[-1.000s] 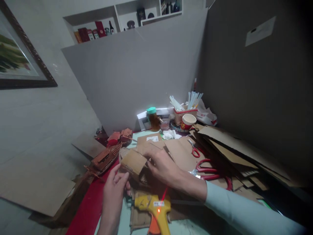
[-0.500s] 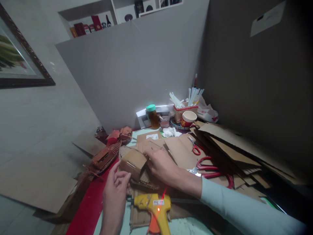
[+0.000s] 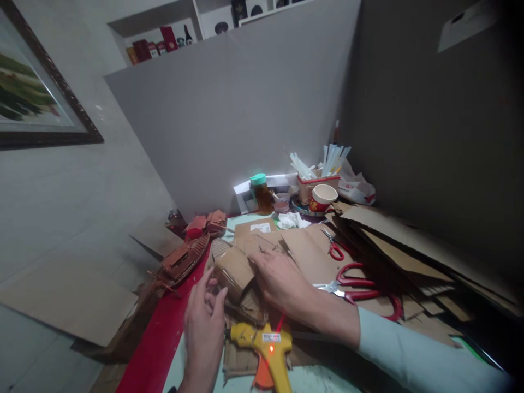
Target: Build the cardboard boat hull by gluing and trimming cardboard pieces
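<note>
A cardboard boat model point(image 3: 245, 308) with a ribbed end and a curved cardboard roof point(image 3: 234, 267) sits between my hands, over flat cardboard. My left hand point(image 3: 206, 311) is at the roof's left side, its fingers bent and the thumb apart, fingertips at or very near the cardboard. At the opposite edge of the roof, my right hand point(image 3: 280, 278) has its fingers closed in a pinch; the contact is partly hidden behind them. A yellow glue gun point(image 3: 266, 341) with an orange trigger and a lit red light lies just in front of the model.
Red-handled large scissors point(image 3: 358, 286) and small scissors point(image 3: 334, 248) lie right of my right hand. Stacked cardboard sheets point(image 3: 405, 245) fill the right side. Reddish-brown boat models point(image 3: 182, 261) stand left. Behind are a green-lidded jar point(image 3: 262, 195), a paper cup point(image 3: 323, 196) and a box of glue sticks point(image 3: 315, 185).
The view has shifted slightly, so everything sits a little further right. Both hands stay at the boat model, whose roof appears slightly turned. The glue gun still lies in front.
</note>
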Motion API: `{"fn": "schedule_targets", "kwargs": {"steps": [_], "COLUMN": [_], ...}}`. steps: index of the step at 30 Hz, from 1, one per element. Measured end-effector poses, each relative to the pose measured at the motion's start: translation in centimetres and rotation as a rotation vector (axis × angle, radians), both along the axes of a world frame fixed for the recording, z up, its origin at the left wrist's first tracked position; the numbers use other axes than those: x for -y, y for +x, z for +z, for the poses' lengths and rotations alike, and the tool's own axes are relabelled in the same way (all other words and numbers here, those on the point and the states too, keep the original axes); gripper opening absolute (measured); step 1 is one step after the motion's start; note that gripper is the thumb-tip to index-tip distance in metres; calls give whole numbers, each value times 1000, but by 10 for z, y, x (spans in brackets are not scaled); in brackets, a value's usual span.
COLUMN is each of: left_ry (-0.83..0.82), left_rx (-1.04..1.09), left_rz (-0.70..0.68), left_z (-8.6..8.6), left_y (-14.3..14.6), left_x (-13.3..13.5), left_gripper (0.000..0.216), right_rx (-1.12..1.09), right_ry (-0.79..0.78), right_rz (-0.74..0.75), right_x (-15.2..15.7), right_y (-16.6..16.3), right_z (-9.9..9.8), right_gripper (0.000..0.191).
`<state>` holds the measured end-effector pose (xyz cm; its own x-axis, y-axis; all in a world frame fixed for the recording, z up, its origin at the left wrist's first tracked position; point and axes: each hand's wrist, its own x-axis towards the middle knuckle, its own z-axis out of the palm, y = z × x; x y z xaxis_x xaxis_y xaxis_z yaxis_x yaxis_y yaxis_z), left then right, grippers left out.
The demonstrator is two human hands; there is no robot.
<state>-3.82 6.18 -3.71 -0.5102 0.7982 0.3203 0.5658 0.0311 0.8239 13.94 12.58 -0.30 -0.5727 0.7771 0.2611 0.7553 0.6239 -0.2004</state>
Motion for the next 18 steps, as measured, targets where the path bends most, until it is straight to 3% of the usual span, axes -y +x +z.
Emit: {"fn": "schedule_targets", "kwargs": {"steps": [6,18], "left_ry": [16,-125], "left_rx": [-25,76], "left_rz": [-33,-100], "left_z": [-6,1], "left_y": [-5,-6], "left_x": [-2,7], "left_gripper": [58,69], "right_rx": [45,210], "right_ry": [-6,12], "right_rz": [17,82], "right_x": [12,9], "right_y": [2,-7], "right_z": [11,12], "right_gripper": [17,22]}}
